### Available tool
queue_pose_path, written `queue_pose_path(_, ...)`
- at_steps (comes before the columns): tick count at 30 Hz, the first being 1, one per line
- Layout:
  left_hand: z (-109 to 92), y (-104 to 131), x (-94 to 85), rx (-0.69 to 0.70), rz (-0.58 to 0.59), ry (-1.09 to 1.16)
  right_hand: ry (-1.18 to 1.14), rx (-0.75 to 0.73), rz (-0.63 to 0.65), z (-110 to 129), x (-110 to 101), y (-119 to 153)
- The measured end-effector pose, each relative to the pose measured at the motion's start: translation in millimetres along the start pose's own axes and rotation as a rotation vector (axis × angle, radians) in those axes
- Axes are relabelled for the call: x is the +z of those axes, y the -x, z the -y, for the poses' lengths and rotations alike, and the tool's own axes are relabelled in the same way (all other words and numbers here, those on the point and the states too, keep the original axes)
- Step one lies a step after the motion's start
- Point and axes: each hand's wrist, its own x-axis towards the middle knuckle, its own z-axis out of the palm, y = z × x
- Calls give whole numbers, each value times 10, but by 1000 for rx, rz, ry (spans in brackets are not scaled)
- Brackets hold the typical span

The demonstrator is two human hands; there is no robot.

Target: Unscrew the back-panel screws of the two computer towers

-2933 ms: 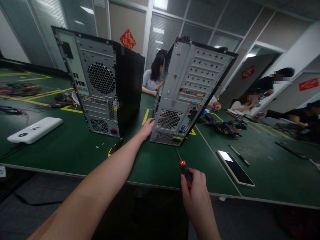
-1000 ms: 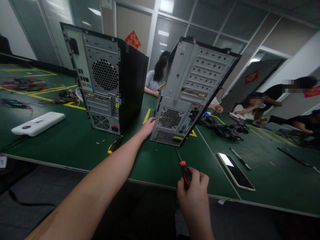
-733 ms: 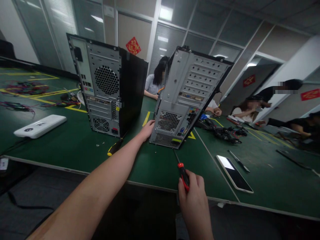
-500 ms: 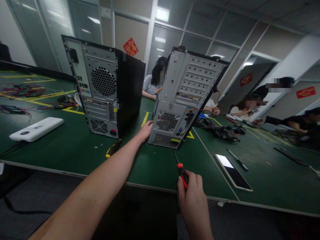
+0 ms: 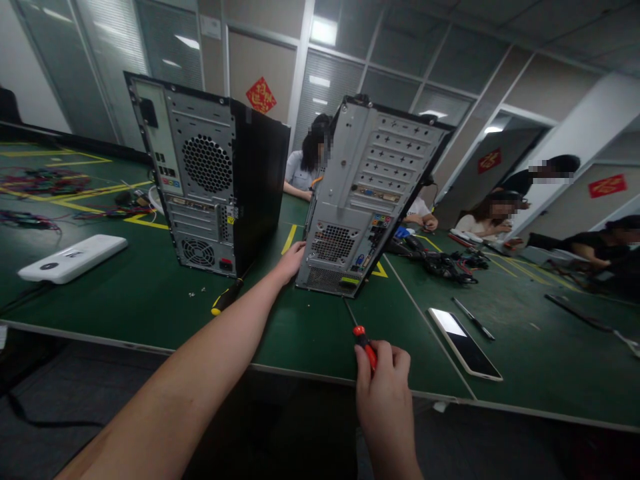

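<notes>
A grey computer case point(image 5: 345, 180) stands on the green table with its rear panel of slots and ports facing me. My left hand point(image 5: 291, 262) is against its lower left side, the fingertips partly hidden by the case. In my right hand point(image 5: 384, 373) is a screwdriver point(image 5: 359, 331) with a red and black handle. Its shaft points up toward the case's bottom edge; I cannot tell whether the tip touches it. Left of my forearm stands a second computer case point(image 5: 205, 180), black-sided. A yellow and black screwdriver point(image 5: 225, 300) lies at its foot.
Small screws point(image 5: 191, 294) lie before the second case. A white power bank point(image 5: 74, 259) is at left, a phone point(image 5: 465, 344) and a pen point(image 5: 473, 319) at right. Cable bundles point(image 5: 445, 260) lie farther back. Several people sit around the table.
My right hand has turned slightly around the screwdriver handle, its fingers shifted. The left hand and both cases stay in place.
</notes>
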Motion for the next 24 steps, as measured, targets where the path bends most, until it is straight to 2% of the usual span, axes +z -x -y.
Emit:
queue_pose_path(10,21,-18,3,0,-6,-10,-41,-49,-6,-17,12,118)
queue_pose_path(24,-85,53,6,3,-11,-13,-39,-56,-4,-57,3,90)
